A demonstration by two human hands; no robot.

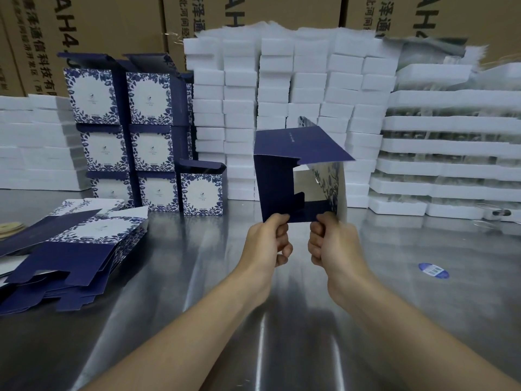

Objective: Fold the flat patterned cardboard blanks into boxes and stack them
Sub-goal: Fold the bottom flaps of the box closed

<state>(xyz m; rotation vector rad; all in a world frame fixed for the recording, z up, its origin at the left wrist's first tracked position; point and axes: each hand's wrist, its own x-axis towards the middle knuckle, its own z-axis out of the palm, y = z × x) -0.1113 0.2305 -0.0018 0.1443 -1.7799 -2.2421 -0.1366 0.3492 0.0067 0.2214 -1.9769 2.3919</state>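
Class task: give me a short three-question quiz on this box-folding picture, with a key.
1. True or false: the half-folded box rests on the metal table.
2. The pile of flat blanks lies: A to the person's left, B to the right, C between the arms.
3. Fill in: the left hand and right hand pinch the box's ____ edge.
Key: 1 false, it is held up; 2 A; 3 lower.

Brown shipping cartons (112, 24) from ten to two o'clock show sideways "AH4" and Chinese characters including "通信科技". Print on the patterned boxes (146, 94) is too small to read.
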